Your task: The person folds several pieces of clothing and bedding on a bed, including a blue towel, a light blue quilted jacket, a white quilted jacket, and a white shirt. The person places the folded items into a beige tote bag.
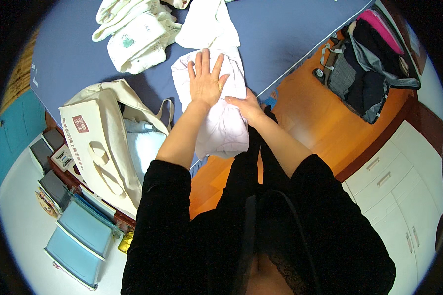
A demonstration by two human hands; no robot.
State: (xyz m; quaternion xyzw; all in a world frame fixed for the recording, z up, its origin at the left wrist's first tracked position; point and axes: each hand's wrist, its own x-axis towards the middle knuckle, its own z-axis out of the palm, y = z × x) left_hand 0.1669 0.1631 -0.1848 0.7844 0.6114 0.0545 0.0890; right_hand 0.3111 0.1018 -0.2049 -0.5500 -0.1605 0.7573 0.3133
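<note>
Before me, a pale pink folded cloth bundle [223,129] lies along the near edge of a bed with a blue-grey sheet [277,29], its lower end jutting past the edge. My left hand [206,83] rests flat on the upper part of the bundle with fingers spread. At the bundle's right side, my right hand [248,107] grips the edge, thumb on top and the other fingers mostly hidden. A white cloth [208,25] touches the bundle's far end. Left of that sits a pile of cream printed baby clothes [138,42].
On the left, a large cream canvas bag [92,121] bearing writing stands open with light blue fabric [144,147] inside. An open suitcase [361,81] with dark clothes lies on the wood floor [302,114] at right. White drawers [384,180] and a light-blue drawer unit [79,236] flank me.
</note>
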